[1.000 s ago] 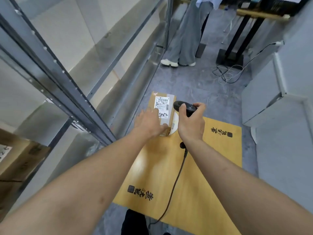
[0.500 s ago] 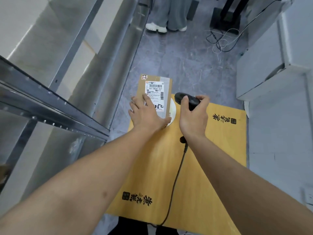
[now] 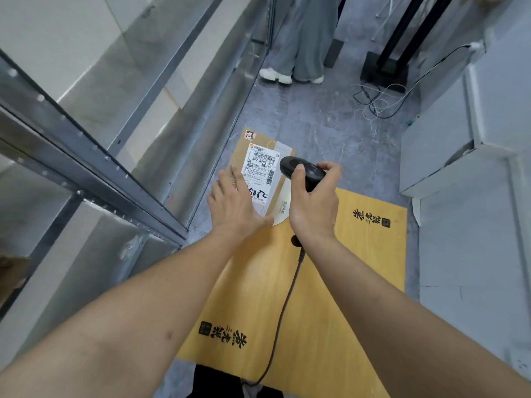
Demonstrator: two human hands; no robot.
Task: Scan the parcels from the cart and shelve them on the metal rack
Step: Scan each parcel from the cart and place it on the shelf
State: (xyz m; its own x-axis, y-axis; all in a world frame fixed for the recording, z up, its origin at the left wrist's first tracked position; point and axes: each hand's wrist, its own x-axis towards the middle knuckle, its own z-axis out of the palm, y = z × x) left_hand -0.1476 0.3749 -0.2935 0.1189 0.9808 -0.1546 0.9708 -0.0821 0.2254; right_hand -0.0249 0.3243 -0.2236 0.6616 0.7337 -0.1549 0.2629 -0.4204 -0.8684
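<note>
Yellow board (image 3: 330,297), scanner-gripping right hand (image 3: 314,208)

Parcel (image 3: 260,168) on box (image 3: 330,282), rack (image 3: 94,168) left, scanner (image 3: 301,170) seemingly above.

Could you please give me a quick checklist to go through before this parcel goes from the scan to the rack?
1. Label faces up and readable: ok, the shipping label on the parcel is uncovered at the barcode.
2. Scanner aimed at the label: ok, the scanner in the right hand has its head right beside it.
3. Parcel steadied: ok, the left hand lies flat on it.
4. Scan registered: cannot tell, no light or screen shows.
5. Scanner cable free: ok, it trails loose over the yellow box.
6. Rack shelf has room: cannot tell from here.
</note>
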